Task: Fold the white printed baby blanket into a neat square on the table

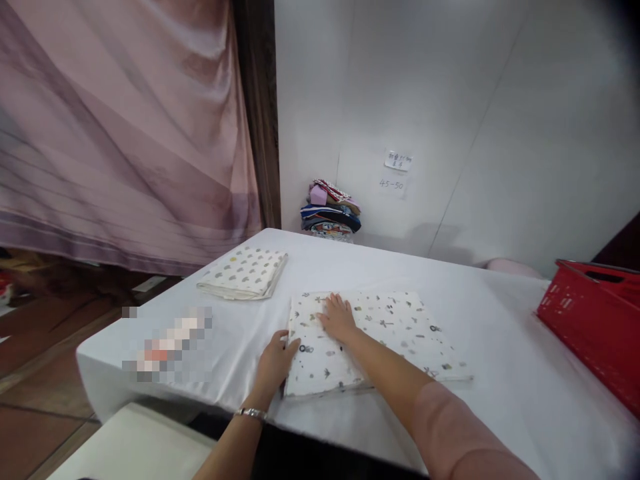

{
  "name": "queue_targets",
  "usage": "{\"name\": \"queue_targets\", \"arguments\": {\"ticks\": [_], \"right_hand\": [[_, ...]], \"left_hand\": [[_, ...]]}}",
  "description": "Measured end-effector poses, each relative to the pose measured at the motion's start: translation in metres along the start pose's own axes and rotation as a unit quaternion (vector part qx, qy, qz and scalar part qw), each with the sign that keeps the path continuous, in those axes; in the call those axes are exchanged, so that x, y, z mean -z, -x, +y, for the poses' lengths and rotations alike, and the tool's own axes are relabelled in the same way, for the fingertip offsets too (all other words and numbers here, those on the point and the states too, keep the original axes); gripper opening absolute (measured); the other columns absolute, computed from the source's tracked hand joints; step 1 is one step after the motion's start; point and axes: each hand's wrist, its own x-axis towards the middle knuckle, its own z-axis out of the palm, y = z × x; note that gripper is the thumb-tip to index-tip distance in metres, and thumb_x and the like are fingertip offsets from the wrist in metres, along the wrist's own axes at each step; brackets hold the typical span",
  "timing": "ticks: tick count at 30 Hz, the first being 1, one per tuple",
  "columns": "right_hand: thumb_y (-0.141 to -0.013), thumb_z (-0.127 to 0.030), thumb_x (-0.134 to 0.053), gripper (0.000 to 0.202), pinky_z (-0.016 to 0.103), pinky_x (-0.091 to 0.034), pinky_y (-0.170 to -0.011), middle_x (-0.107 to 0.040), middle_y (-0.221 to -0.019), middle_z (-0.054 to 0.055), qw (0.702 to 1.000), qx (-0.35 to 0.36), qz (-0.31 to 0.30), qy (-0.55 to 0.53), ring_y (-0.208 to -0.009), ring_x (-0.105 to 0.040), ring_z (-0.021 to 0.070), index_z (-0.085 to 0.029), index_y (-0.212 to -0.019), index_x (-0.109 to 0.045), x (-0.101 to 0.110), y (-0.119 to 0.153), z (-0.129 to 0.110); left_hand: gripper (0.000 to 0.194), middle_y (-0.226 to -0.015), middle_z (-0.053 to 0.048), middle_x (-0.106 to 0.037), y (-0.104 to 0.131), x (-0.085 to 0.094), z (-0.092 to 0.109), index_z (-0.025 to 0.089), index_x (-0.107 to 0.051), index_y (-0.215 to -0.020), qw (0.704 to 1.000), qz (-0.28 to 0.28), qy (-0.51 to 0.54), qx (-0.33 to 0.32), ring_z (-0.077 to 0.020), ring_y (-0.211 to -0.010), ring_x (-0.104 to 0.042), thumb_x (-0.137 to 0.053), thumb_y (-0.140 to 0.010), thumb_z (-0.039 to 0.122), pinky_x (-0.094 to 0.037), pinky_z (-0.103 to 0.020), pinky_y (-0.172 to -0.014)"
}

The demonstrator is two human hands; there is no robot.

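Note:
A white cloth with small printed figures (390,340) lies folded flat on the white-covered table (500,333). My right hand (339,321) rests on its upper left part, palm down with the fingers spread. At the cloth's left edge is my left hand (277,360), thumb and fingers apart, the fingertips touching the edge; a silver bracelet circles that wrist. A second folded cloth, white with grey shapes (245,272), lies further back on the left.
A red basket (595,320) stands at the right edge. Folded fabrics (330,210) are stacked by the wall behind the table. A blurred item (170,340) lies at the table's left. A pink curtain (125,120) hangs at the left.

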Motion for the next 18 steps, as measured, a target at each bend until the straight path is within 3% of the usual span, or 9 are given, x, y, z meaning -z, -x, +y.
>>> {"name": "queue_targets", "arguments": {"ticks": [9, 14, 18], "right_hand": [[-0.09, -0.048, -0.029, 0.062, 0.045, -0.005, -0.11, -0.011, -0.152, 0.009, 0.999, -0.018, 0.005, -0.041, -0.139, -0.004, 0.022, -0.014, -0.142, -0.024, 0.005, 0.01, 0.002], [-0.09, -0.049, -0.03, 0.063, 0.047, -0.001, -0.11, -0.01, -0.152, 0.009, 0.999, -0.019, -0.002, -0.027, -0.139, -0.002, 0.023, -0.014, -0.142, -0.025, 0.004, 0.022, 0.01], [-0.087, -0.043, -0.042, 0.056, 0.048, 0.003, -0.11, -0.012, -0.152, 0.008, 0.992, -0.019, -0.007, -0.126, -0.139, -0.002, 0.023, -0.017, -0.136, -0.035, 0.013, 0.027, 0.01]], "left_hand": [[0.044, -0.093, -0.008, -0.068, -0.002, 0.0, -0.002, 0.019, -0.049, -0.112, 1.0, -0.002, 0.015, 0.002, -0.024, -0.087, -0.064, -0.051, -0.078, 0.046, -0.044, -0.031, -0.073], [0.042, -0.09, -0.008, -0.069, 0.001, 0.005, 0.006, 0.018, -0.052, -0.109, 1.0, 0.0, 0.023, 0.007, -0.0233, -0.082, -0.065, -0.054, -0.076, 0.044, -0.045, -0.03, -0.071], [0.046, -0.093, -0.011, -0.069, -0.002, 0.009, 0.011, 0.015, -0.053, -0.111, 0.999, -0.011, 0.027, 0.036, -0.0247, -0.084, -0.065, -0.059, -0.074, 0.042, -0.046, -0.031, -0.071]]}}
